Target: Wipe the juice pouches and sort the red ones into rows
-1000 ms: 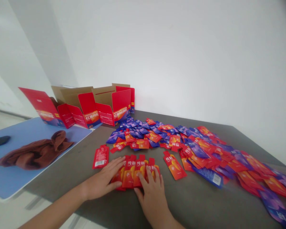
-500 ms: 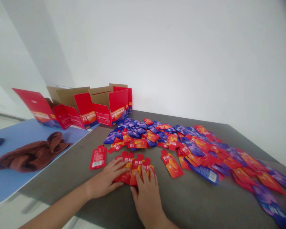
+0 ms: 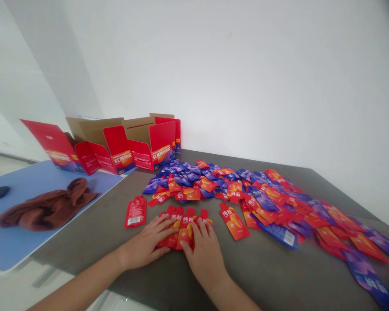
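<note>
A: What is the left hand (image 3: 149, 242) doing at this moment?

B: It is lying nearly flat on the dark grey worktop (image 3: 278, 276), and its fingers (image 3: 165, 229) are spreading apart. Their tips are touching a small group of red foil sachets (image 3: 185, 231).

A: And the right hand (image 3: 204, 255)?

B: It is resting on the same group from the near side. Its fingers are also standing apart, and they are not clamping any sachet.

A: Where is the group lying, and how many sachets are in it?

B: It is lying on the worktop between the two hands, with the sachets overlapping and their narrow tops pointing away from the person. I cannot count them well because the hands are covering them, but perhaps there are four.

A: What is lying around them?

B: A single red foil sachet (image 3: 135, 212) is lying just left of the group, and a red-orange sachet (image 3: 235, 222) is lying just right of it. Behind them, a wide heap of red, orange and purple sachets (image 3: 262, 203) is spreading across the worktop.

A: And further to the left?

B: A crumpled brown towel (image 3: 45, 211) is lying on a flat blue board (image 3: 22, 203), and open red cardboard boxes (image 3: 151, 147) are standing behind it.
</note>
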Demonstrator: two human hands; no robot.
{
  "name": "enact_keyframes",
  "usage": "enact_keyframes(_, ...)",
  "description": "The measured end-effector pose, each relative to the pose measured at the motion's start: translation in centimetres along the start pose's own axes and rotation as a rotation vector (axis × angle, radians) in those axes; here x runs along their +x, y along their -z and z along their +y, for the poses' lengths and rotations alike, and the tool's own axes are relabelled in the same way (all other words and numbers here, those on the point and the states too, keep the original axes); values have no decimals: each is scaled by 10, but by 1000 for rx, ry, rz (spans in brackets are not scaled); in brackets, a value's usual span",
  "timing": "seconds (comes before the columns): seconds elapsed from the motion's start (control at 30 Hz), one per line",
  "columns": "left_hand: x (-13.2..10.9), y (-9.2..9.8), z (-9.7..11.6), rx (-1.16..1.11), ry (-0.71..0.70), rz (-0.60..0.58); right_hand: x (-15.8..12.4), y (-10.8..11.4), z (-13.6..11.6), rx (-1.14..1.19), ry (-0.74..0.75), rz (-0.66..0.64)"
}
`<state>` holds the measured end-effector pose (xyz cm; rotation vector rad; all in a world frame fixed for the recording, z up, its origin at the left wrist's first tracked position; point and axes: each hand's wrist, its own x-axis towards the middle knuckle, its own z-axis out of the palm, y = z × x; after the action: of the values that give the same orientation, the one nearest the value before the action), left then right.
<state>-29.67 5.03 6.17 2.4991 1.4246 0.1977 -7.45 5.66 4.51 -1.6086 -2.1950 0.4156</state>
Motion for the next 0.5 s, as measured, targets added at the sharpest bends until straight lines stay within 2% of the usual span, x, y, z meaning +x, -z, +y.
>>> enact_keyframes(0.07, -2, 2, 1, 32, -22, 35, 0, -2, -2, -4, 3, 6)
enact_keyframes(0.13, -5, 6, -5, 73, 4, 141, -3, -3, -2, -19, 9, 30)
enact_keyframes(0.2, -10, 11, -18, 144, 135, 295, -6, 0, 3, -47, 44, 69)
enact_keyframes(0.27, -19, 15, -35, 224, 320, 393, -7, 8, 14, -89, 85, 113)
enact_keyframes(0.37, -38, 16, -56, 252, 451, 350, -3, 25, 42, -198, 59, 164)
enact_keyframes(0.5, -61, 10, -61, 255, 505, 289, 4, 44, 81, -393, -31, 137)
